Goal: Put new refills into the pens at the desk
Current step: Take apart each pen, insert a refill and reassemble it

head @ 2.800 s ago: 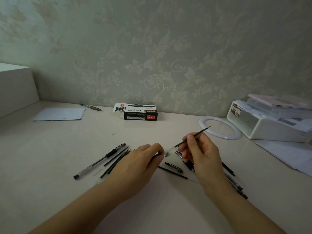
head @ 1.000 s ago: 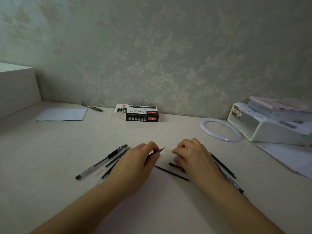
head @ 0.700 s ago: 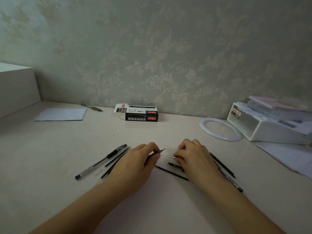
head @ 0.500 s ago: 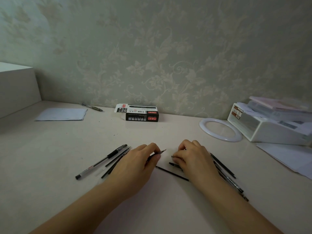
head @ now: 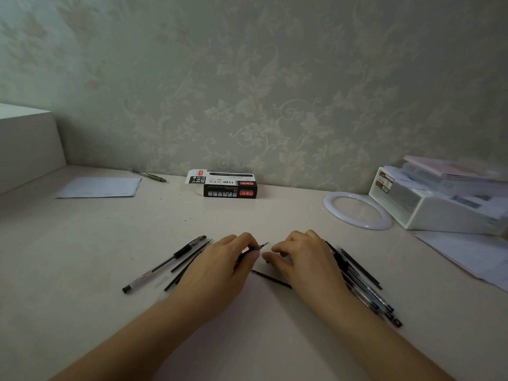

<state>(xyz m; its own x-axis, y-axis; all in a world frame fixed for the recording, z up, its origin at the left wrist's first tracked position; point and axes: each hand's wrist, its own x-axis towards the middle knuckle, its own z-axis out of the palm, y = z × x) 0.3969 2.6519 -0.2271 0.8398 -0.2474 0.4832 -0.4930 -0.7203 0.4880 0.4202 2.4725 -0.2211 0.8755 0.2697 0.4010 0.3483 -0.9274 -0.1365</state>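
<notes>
fingers (head: 251, 250) of the left hand (head: 220, 268) pinch a slim metal-tipped pen (head: 261, 246); right hand (head: 305, 259) fingers curled, grip unclear.

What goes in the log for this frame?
left hand: pinching pen | right hand: fingers curled near tip, contents unclear | desk

Pale table (head: 82, 243) against floral wallpaper (head: 275, 78), sheet of paper (head: 99, 187) at far left, white ring (head: 330, 207) lying flat at right, white plastic storage box (head: 428, 213) just beside it, loose papers (head: 472, 254) near the right edge
</notes>
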